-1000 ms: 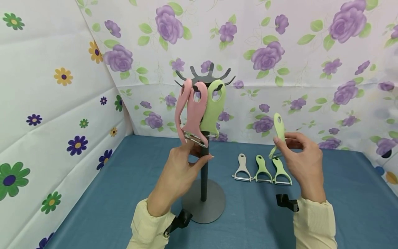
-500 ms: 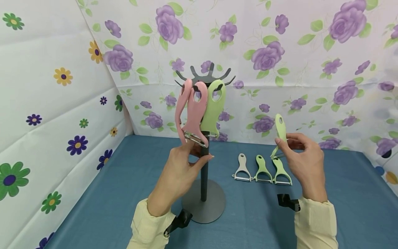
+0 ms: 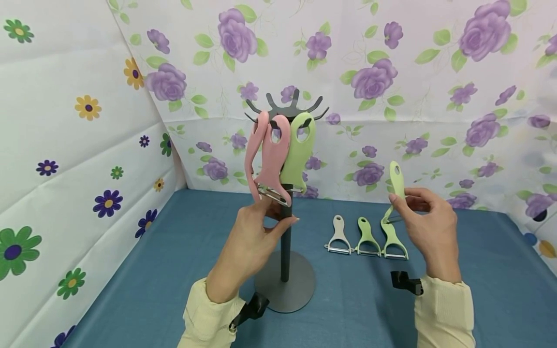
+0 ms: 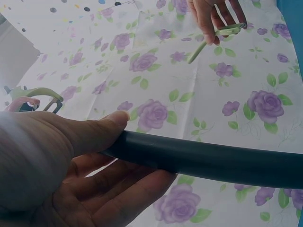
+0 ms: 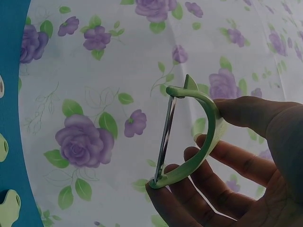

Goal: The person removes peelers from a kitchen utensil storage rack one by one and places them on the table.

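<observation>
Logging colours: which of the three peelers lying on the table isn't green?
The whitish peeler at the row's left end in the head view; the middle peeler and rightmost peeler are green.

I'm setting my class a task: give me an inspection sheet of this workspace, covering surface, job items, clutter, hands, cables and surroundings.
Surface: flat blue tabletop.
Job items, hanging: dark grey round-based stand with curved prongs; two pink Y-shaped peelers and one light-green Y-shaped peeler seen on it.
Job items, lying: off-white Y-shaped peeler and two green Y-shaped peelers in a row right of the stand.
Clutter: nothing seen.
Hands: left hand grips the stand below the hanging peelers; right hand pinches a light-green metal-bladed peeler, handle up, off the tabletop.
Cables: nothing seen.
Surroundings: white purple-rose sheet behind; white coloured-daisy sheet at left.
</observation>
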`<state>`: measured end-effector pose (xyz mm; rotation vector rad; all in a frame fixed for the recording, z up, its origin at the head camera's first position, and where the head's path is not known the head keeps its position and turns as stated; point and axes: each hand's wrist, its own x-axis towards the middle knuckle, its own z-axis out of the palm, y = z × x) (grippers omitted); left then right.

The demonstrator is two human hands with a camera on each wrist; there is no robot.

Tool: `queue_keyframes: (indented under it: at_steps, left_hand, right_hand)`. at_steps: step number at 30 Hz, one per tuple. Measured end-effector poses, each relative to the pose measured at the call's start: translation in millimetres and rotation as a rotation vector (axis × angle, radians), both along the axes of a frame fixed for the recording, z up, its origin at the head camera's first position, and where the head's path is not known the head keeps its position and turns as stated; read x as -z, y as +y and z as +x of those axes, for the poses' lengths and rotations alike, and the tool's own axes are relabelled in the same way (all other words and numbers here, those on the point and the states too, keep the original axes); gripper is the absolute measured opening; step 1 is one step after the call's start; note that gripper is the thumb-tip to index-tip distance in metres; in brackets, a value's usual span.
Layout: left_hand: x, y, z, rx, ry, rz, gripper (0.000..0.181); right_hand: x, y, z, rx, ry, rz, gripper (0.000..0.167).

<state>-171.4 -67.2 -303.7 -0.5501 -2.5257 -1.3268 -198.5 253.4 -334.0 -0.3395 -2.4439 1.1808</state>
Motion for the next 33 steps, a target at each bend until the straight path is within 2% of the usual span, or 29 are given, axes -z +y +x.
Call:
queue_keyframes:
  at_steps: [17,33]
  left_hand:
    - [0.3,-0.8,0.8,0.003,0.003,0.001,0.026]
    - [0.8,-0.9,0.6,0.006,0.013,0.0,0.026]
  right_hand:
    - [4.5,4,-3.0,-0.006,-0.01,0.01,0.061]
    - [7.6,13,-4.5,0.018,-0.054,0.008,0.063]
